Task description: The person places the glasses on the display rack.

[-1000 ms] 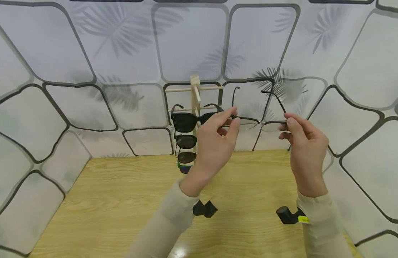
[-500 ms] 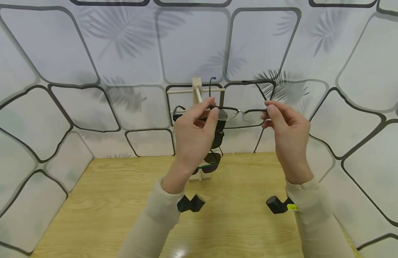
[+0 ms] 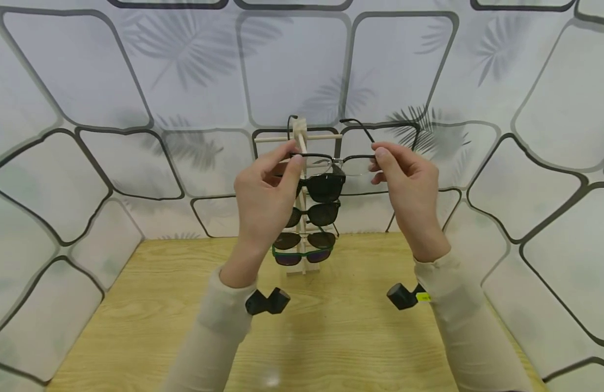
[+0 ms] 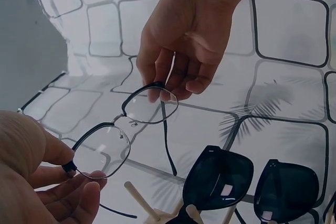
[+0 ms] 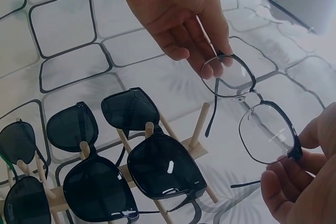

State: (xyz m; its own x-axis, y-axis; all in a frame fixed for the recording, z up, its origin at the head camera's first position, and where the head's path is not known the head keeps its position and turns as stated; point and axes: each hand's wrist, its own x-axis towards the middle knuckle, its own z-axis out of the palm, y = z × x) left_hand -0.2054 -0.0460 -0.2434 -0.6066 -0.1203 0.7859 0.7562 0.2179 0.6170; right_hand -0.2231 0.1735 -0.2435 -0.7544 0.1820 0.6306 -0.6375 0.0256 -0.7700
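A pair of clear eyeglasses (image 3: pixel 337 161) with dark upper rims is held up in front of the top of a wooden display stand (image 3: pixel 300 128), its temples unfolded toward the wall. My left hand (image 3: pixel 265 198) pinches the left hinge corner between thumb and fingers. At the other corner, my right hand (image 3: pixel 412 190) grips the frame the same way. Just below the eyeglasses, black sunglasses (image 3: pixel 325 188) sit on the stand, partly behind my left hand. Both lenses of the eyeglasses show in the left wrist view, beside the dark sunglasses (image 4: pixel 218 179).
Lower on the stand hang more sunglasses (image 3: pixel 324 214), including a green-framed pair (image 3: pixel 302 256). Wooden pegs (image 5: pixel 199 124) stick out at its top. The stand stands on a wood-grain table (image 3: pixel 184 294) against a patterned wall (image 3: pixel 292 65).
Both hands have carried the eyeglasses leftward and slightly up, from right of the stand to in front of its top. The sunglasses on the stand are now less covered by the left hand.
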